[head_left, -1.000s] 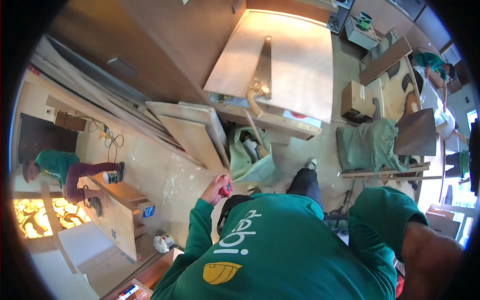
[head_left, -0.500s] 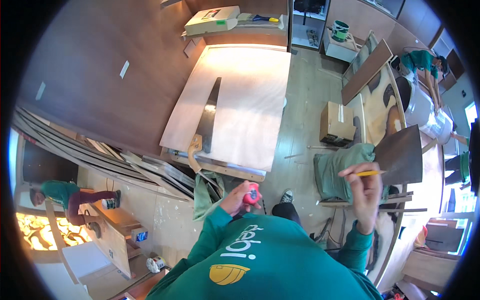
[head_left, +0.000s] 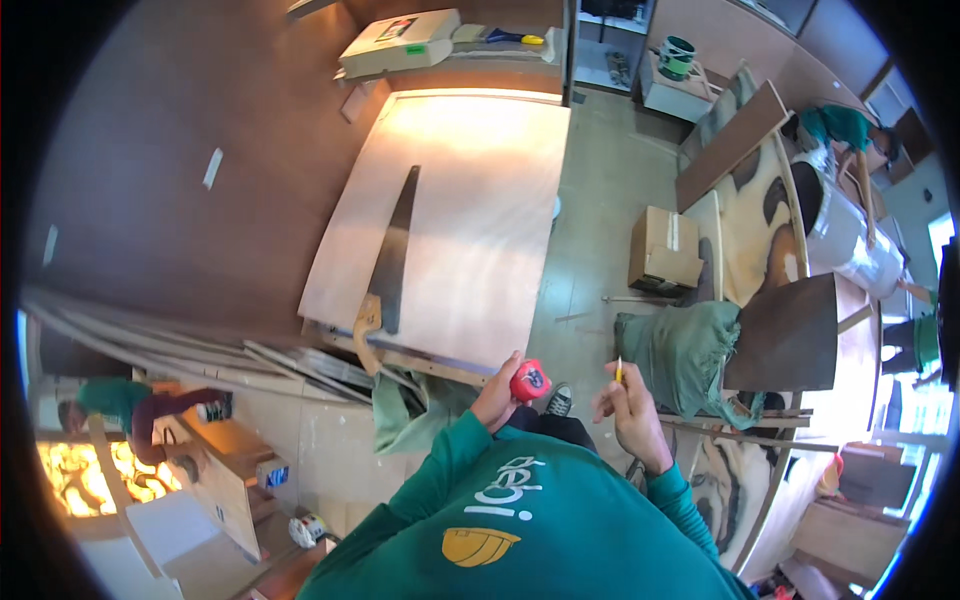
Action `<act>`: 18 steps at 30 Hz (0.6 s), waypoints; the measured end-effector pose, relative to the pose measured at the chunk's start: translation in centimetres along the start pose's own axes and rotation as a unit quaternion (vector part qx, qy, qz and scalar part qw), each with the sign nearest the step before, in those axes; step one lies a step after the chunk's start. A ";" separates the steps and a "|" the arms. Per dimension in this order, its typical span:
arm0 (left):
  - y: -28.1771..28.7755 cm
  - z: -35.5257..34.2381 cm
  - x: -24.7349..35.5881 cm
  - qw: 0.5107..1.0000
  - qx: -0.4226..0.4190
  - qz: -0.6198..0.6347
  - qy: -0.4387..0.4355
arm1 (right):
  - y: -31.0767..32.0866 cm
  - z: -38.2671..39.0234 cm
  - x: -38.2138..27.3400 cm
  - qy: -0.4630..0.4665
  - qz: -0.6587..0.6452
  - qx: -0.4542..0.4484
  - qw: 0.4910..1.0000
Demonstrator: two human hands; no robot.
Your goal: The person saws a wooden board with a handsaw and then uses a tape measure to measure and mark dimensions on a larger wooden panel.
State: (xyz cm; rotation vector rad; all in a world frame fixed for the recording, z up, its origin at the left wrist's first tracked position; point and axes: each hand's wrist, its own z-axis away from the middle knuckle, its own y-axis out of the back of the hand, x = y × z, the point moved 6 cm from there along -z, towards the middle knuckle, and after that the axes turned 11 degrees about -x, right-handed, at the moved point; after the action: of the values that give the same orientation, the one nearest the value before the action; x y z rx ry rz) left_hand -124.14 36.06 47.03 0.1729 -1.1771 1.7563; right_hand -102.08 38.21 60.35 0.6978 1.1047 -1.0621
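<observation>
My left hand (head_left: 497,398) is closed around a red tape measure (head_left: 529,381), held in front of my chest just off the near edge of a pale plywood sheet (head_left: 480,210). To its right, my right hand (head_left: 634,415) pinches a yellow pencil (head_left: 619,371) whose tip points away from me. A handsaw (head_left: 390,258) with a wooden handle lies on the left part of the sheet, its handle toward me. Neither hand touches the sheet or the saw.
Beyond the sheet, a shelf bears a white box (head_left: 400,45) and a brush (head_left: 515,37). At right are a cardboard box (head_left: 667,249), a green sack (head_left: 680,350) and leaning boards. Other people work at far right and far left. Long strips (head_left: 190,345) lie at left.
My right hand has come down and left toward my left hand, and the pencil now points forward instead of right. The tape measure has moved slightly right.
</observation>
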 end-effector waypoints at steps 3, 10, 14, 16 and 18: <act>0.1 -0.1 1.9 0.998 -0.043 0.024 -0.029 | -0.2 -3.0 1.5 0.023 0.220 -0.069 0.973; 4.8 -0.5 2.5 0.997 -0.044 0.050 -0.031 | -6.0 -8.3 -2.0 -0.043 0.224 -0.069 0.971; 5.8 0.5 5.7 0.997 -0.034 0.045 -0.048 | -5.3 -11.6 0.6 0.101 0.301 -0.059 0.946; 6.7 0.6 7.2 0.997 -0.017 0.042 -0.061 | -3.7 -13.4 1.5 0.073 0.298 -0.068 0.949; 9.0 0.2 7.2 0.998 0.018 0.005 -0.067 | -1.7 -16.1 2.4 -0.027 0.193 -0.078 0.978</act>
State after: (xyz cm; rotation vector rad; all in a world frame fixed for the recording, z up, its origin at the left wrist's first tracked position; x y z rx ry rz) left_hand -134.87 40.00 45.66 0.3094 -1.2443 1.7982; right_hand -109.31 50.87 52.85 0.7177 0.9459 -0.6525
